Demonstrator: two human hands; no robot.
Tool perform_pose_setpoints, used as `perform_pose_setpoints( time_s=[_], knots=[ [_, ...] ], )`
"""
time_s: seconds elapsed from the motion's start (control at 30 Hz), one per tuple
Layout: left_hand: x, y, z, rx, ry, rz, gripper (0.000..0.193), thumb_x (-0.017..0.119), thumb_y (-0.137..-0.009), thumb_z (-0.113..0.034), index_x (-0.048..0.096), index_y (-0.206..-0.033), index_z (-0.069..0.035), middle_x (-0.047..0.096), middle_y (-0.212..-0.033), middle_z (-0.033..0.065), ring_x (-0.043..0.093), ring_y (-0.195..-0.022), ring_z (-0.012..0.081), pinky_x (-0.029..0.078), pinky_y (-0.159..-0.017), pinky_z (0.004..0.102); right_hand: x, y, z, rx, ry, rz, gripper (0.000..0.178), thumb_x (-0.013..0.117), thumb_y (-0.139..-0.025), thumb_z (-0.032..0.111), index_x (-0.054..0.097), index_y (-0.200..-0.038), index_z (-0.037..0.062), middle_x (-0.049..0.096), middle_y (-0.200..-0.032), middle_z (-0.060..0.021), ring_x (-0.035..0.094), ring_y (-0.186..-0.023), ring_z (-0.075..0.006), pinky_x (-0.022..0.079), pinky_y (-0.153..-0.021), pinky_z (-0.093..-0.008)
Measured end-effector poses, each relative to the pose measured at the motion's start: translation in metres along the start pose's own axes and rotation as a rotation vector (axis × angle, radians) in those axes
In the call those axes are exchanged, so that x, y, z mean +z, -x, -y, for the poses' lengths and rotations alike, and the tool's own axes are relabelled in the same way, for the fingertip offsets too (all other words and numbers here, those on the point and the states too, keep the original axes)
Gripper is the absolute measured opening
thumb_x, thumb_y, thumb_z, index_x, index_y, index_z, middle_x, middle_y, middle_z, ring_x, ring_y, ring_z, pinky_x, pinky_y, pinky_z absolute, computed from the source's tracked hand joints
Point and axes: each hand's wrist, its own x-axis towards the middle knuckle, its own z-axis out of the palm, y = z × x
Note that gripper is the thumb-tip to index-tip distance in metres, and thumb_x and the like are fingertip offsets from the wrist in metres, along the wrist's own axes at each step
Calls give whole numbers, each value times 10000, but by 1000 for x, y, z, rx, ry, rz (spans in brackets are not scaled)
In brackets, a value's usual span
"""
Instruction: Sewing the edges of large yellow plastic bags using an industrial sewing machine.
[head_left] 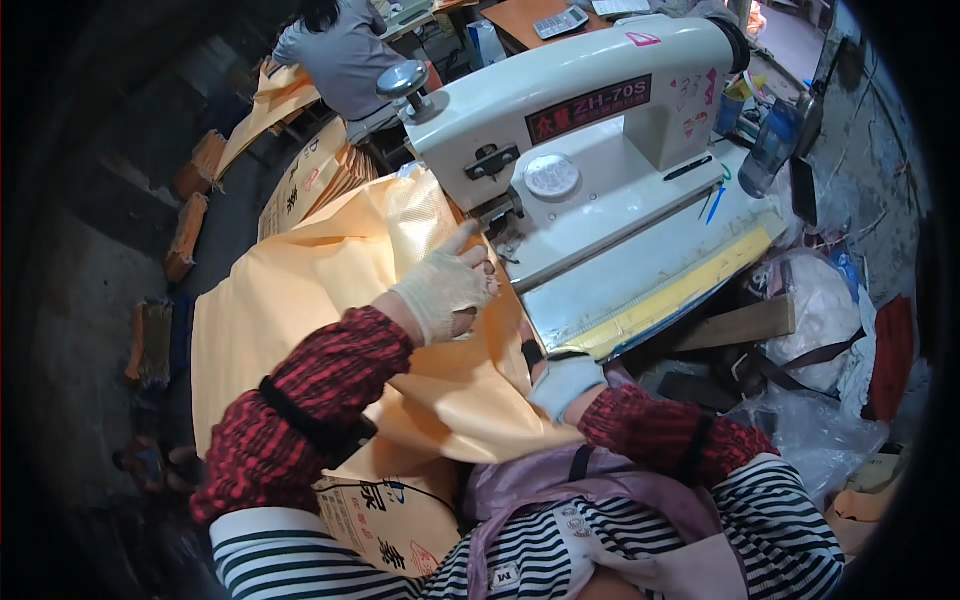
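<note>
A large, pale orange woven sack (300, 290) spreads in folds over my lap and up to the white sewing machine (570, 110). My left hand (445, 290), in a worn cream glove with bare fingertips, grips the sack's edge just below the machine's needle area (495, 210). Its index finger reaches toward the presser foot while the other fingers curl in. Lower down, beside the table's front corner, my right hand (568, 385) wears a pale glove and sits against the sack's right edge. Its fingers are mostly hidden, so their grip does not show.
Stacked printed sacks (310, 180) stand beyond at the left, near a seated person (335, 60) handling another sack. A yellow strip (690, 290) edges the machine table. Right of it are a plastic bottle (770, 145), a wooden board (735, 325) and clear plastic bags (815, 430).
</note>
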Motion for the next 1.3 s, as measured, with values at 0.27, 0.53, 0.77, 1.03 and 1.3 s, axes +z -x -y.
perform_pose_setpoints(
  time_s=[0.27, 0.53, 0.77, 1.03, 1.3],
  knots=[
    [-35, 40, 66, -442, 146, 311, 271, 610, -733, -385, 629, -690, -119, 613, -701, 78, 591, -688, 246, 359, -744, 411, -63, -59, 13, 85, -49, 43, 813, 475, -794, 274, -1, -1423, 76, 646, -820, -191, 628, -695, -337, 475, -611, -444],
    [-153, 59, -71, 173, 1167, 744, 200, 538, -806, -216, 604, -816, -28, 581, -687, 127, 574, -671, 281, 442, -643, 351, -49, -64, 14, 116, -93, 117, 784, 447, -815, 259, -15, -1432, 118, 648, -904, -193, 635, -777, -348, 488, -672, -439],
    [32, 29, -185, -321, 2267, 117, 258, 571, -849, -213, 517, -736, 13, 482, -664, 17, 435, -660, 114, 366, -630, 269, -57, -109, 14, 223, -88, 54, 701, 409, -840, 231, 56, -1437, 125, 639, -900, -189, 625, -753, -316, 480, -659, -456],
    [41, 33, -178, -1530, 2451, -1025, 135, 461, -899, -155, 508, -805, -71, 485, -693, 12, 459, -606, 119, 409, -586, 259, -7, -33, -27, -164, -511, -241, 626, 535, -856, 279, 243, -1388, 121, 564, -833, -146, 552, -753, -242, 436, -706, -384],
    [67, 38, -122, -935, 892, -42, 390, 485, -875, -205, 448, -1202, 4, 486, -1222, 213, 451, -1170, 343, 373, -976, 425, 6, 12, -37, -435, -187, 129, 272, 461, -906, 260, 537, -1158, 190, 572, -838, -101, 583, -613, -253, 460, -549, -344]
  ],
)
